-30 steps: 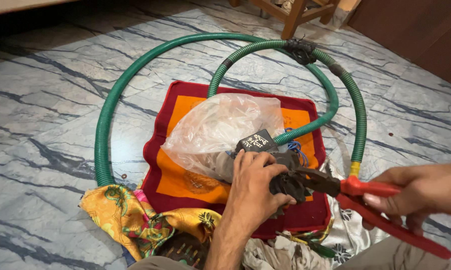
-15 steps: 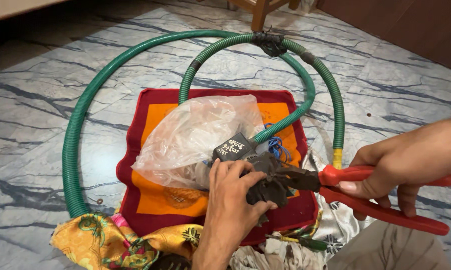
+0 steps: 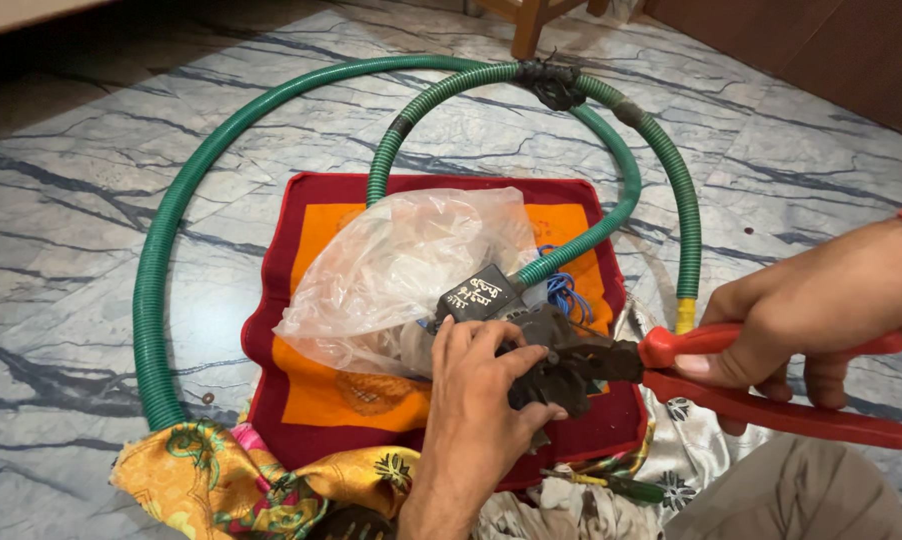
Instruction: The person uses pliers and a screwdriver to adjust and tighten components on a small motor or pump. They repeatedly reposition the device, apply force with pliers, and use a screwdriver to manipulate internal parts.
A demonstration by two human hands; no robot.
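Gripping a dark pump-like part on the maroon-and-orange mat, the left hand stays clamped there while the right hand, closed on red-handled pliers, has slid closer (jaws now biting it) beside the green hose.

Floor: polished pale marble with dark blue-grey veining, laid in large slabs, extending on all sides of the point of grip and catching soft, even light. Beyond the grip, at the upper edge of view, stands a wooden furniture leg; up and to the right of it runs a dark brown wooden panel. The far upper left lies in shadow beneath a pale edge.
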